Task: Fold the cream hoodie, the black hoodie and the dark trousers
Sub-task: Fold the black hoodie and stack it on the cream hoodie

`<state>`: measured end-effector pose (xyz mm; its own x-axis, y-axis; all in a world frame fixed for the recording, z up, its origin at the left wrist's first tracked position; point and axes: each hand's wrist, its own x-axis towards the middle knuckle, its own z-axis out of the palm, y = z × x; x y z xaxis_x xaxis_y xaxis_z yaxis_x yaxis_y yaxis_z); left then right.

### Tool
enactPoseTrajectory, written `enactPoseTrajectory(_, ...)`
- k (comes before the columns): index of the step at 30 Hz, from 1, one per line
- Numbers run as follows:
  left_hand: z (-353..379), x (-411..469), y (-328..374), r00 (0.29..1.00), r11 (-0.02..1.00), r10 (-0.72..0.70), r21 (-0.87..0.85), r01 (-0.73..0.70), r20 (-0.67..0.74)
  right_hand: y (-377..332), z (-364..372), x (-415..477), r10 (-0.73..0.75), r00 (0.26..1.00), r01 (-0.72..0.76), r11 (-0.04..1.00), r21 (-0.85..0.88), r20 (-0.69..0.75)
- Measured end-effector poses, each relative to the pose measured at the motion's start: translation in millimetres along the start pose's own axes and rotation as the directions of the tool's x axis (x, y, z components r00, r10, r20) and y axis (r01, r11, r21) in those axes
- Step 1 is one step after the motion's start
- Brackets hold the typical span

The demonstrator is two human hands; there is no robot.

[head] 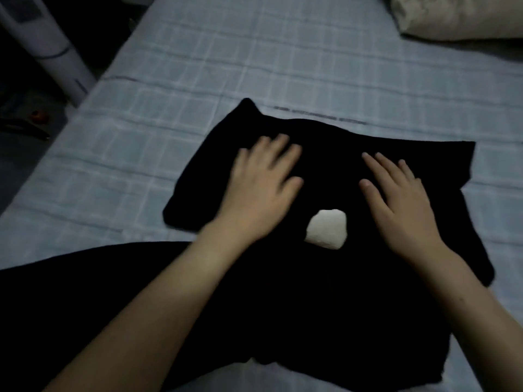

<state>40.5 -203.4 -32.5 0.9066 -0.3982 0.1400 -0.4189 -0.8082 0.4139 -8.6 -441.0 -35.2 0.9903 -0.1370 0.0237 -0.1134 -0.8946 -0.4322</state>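
A black garment (325, 176) lies folded and flat on the bed in the middle of the view; in this dim light I cannot tell whether it is the hoodie or the trousers. A small white patch (327, 229) shows on its near part. My left hand (260, 188) presses flat on its left half, fingers spread. On the right half my right hand (402, 196) also lies flat with straight fingers. More black cloth (325, 306) spreads toward me at the bottom. A cream bundle (458, 15), perhaps the cream hoodie, sits at the far right corner.
The bed carries a pale blue checked sheet (226, 66). Its left edge runs diagonally; beyond it stands a white cylindrical appliance (45, 43) on a dark floor with small objects (36, 117).
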Motion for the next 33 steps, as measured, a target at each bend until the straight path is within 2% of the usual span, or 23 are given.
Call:
enactPoseTrajectory(2,30.7,8.9,45.4,0.988,0.992,0.122,0.021,-0.125,0.093,25.4,3.5,-15.6,0.07,0.998,-0.07,0.997,-0.012,0.01)
enactPoseTrajectory(4,57.3,11.9,55.7,0.979,0.991,0.11,0.055,-0.121,0.172,49.5,10.2,-31.3,0.081,0.995,-0.079,0.996,-0.036,0.05)
enactPoseTrajectory(9,87.2,4.5,40.6,0.984,0.993,0.098,0.047,-0.106,0.147,80.4,17.9,-49.6,0.071,0.992,-0.063,0.995,-0.078,0.106)
enactPoseTrajectory(12,71.7,3.9,45.5,0.975,0.993,0.107,-0.059,-0.097,0.192,66.5,10.1,-48.1,0.119,0.986,-0.119,0.993,-0.009,0.114)
enactPoseTrajectory(14,55.2,2.8,40.9,0.978,0.975,0.099,-0.215,-0.059,0.182,46.3,0.4,-39.7,0.144,0.987,-0.146,0.989,0.027,0.076)
enactPoseTrajectory(15,46.4,-2.3,34.5,0.99,0.957,0.059,-0.289,-0.019,0.129,30.7,-3.3,-34.0,0.123,0.991,-0.125,0.992,0.034,0.044)
enactPoseTrajectory(17,30.2,-22.7,15.7,0.992,0.929,-0.11,-0.361,0.082,-0.06,-8.5,-2.4,-20.0,0.009,1.0,-0.009,0.999,0.031,0.002)
enactPoseTrajectory(19,20.2,-48.0,-5.6,0.933,0.877,-0.325,-0.42,0.235,-0.156,-39.8,10.6,-2.8,-0.087,0.996,0.088,0.996,-0.021,0.028)
enactPoseTrajectory(22,14.9,-80.4,-21.8,0.853,0.757,-0.511,-0.526,0.388,-0.106,-50.4,39.6,9.8,-0.077,0.992,0.092,0.981,-0.169,0.097)
enactPoseTrajectory(24,13.1,-90.7,-32.0,0.767,0.658,-0.633,-0.592,0.465,-0.101,-43.7,50.7,11.4,-0.057,0.994,0.076,0.972,-0.22,0.092)
enactPoseTrajectory(25,11.9,-92.9,-37.1,0.698,0.559,-0.714,-0.647,0.518,-0.059,-40.9,52.9,11.6,-0.056,0.995,0.074,0.973,-0.218,0.085)
enactPoseTrajectory(27,6.9,-95.2,-44.6,0.58,0.25,-0.801,-0.798,0.548,0.147,-39.3,53.1,11.1,-0.066,0.994,0.081,0.98,-0.183,0.087)
enactPoseTrajectory(28,5.5,-95.1,-46.5,0.573,0.104,-0.785,-0.86,0.5,0.237,-39.8,52.2,11.0,-0.067,0.994,0.082,0.983,-0.167,0.09)
enactPoseTrajectory(29,4.1,-94.1,-47.3,0.585,0.001,-0.758,-0.897,0.442,0.288,-40.7,51.1,11.0,-0.066,0.993,0.08,0.985,-0.154,0.094)
enactPoseTrajectory(31,2.5,-86.8,-47.6,0.606,-0.095,-0.728,-0.923,0.374,0.32,-42.2,50.6,9.1,-0.064,0.993,0.077,0.987,-0.14,0.096)
enactPoseTrajectory(33,3.4,-78.1,-46.2,0.605,-0.133,-0.724,-0.927,0.35,0.332,-43.2,51.9,5.6,-0.071,0.994,0.081,0.989,-0.124,0.086)
